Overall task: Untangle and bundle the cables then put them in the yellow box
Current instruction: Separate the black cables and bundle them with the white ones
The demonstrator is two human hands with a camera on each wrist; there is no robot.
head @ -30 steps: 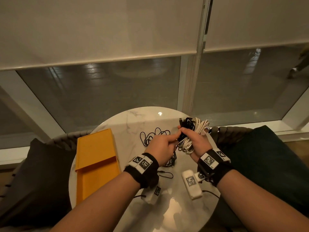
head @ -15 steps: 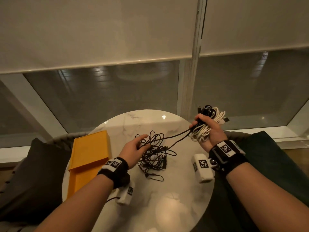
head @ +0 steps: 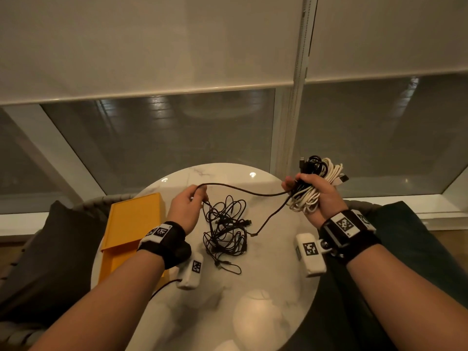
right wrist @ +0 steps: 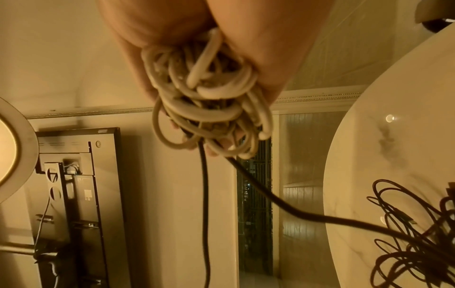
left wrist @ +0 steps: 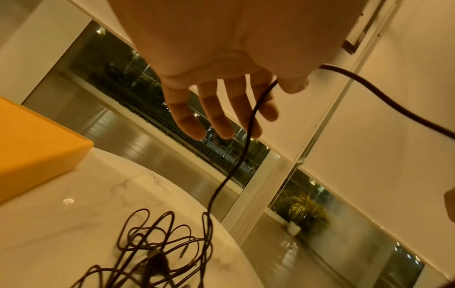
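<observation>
Crowding the marble table [head: 266, 287]: yellow box [head: 131, 224], tangled black cables [head: 225, 231].

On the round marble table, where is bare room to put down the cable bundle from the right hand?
Bare marble lies on the round marble table at its near part, below the tangled black cables, and at the far rim, between yellow box and right hand. The middle is crowded: the tangle, with the left hand just above.

Both forearms are bare, without sleeves. Each wrist wears a black strap [head: 167, 240] with white square-patterned marker tags, and a white camera block [head: 311, 254] bearing another tag hangs beneath each wrist
</observation>
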